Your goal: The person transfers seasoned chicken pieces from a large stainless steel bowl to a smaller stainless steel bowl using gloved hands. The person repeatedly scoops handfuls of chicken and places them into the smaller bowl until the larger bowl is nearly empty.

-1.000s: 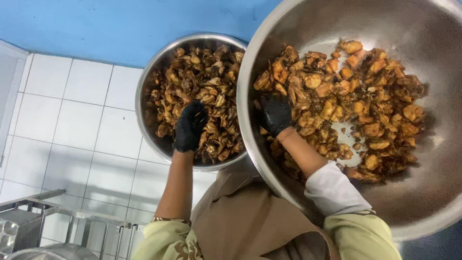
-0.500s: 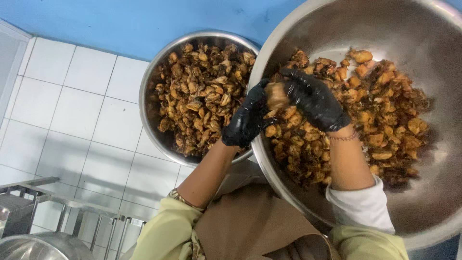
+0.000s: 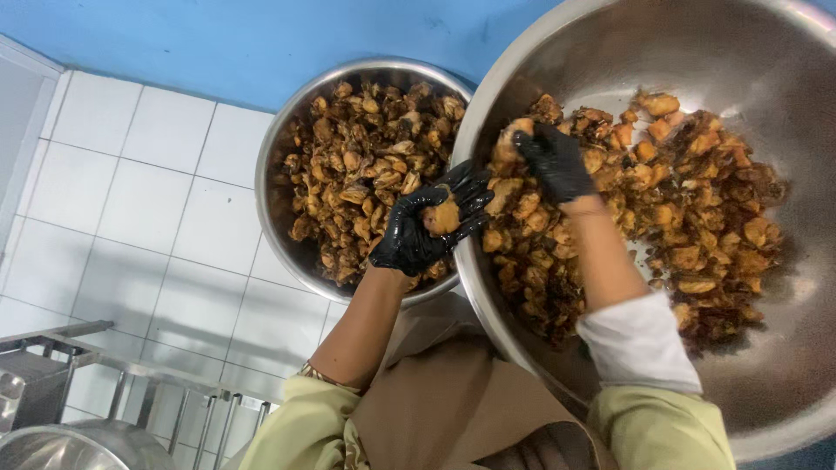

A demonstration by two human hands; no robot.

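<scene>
My left hand (image 3: 427, 228) cups one fried piece (image 3: 442, 216), fingers curled; my right hand (image 3: 553, 161) pinches another (image 3: 508, 144) at twelve o'clock. Likely greasy, crumbly; grip the middles.

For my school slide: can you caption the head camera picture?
Gloved left hand cups a fried piece; right hand digs in the big bowl.
</scene>
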